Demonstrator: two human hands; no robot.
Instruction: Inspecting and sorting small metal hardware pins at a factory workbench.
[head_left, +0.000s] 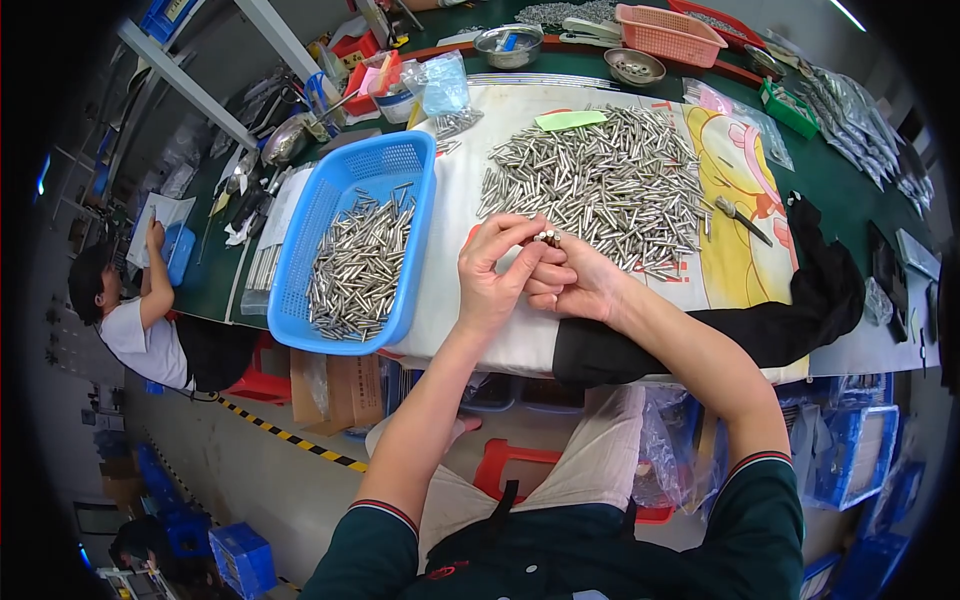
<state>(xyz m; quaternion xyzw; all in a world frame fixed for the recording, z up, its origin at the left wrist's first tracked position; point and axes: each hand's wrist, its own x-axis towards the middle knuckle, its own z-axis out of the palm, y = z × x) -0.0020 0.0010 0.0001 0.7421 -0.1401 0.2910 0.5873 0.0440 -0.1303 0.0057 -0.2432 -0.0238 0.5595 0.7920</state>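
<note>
My left hand (497, 265) and my right hand (578, 275) meet in front of me, above the near part of the cloth-covered table. A few small metal pins (549, 238) show their round ends between my fingers. The right hand is curled around them, and the left thumb and forefinger pinch at the same bunch. Just beyond my hands spreads a large heap of silvery metal pins (600, 185). To the left stands a blue perforated plastic basket (283, 285) with a pile of similar pins (360, 265) inside.
A green slip (570, 120) lies on the heap's far side. Right of it rests a dark-handled tool (742, 220), near a black cloth (690, 345) along the front edge. Metal bowls (508, 47) and a pink basket (668, 35) stand behind. Another person (150, 320) sits at far left.
</note>
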